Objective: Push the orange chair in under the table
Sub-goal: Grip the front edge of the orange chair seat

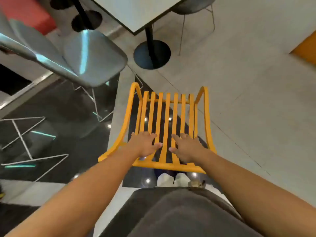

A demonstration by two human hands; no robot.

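- Below the person, on pale matte floor, stands one orange chair (166, 120) of smooth curved slats, its back nearest the body.
- One white square-cornered table (136, 12) on a black post with a round base sits well ahead; the chair is apart from it, not under it.
- One glossy grey shell chair (89, 57) with thin wire legs stands to the left.
- Two hands: the left hand (145, 146) and the right hand (186, 147) lie spread and unclenched on the slats, fingers flat on them, gripping nothing.
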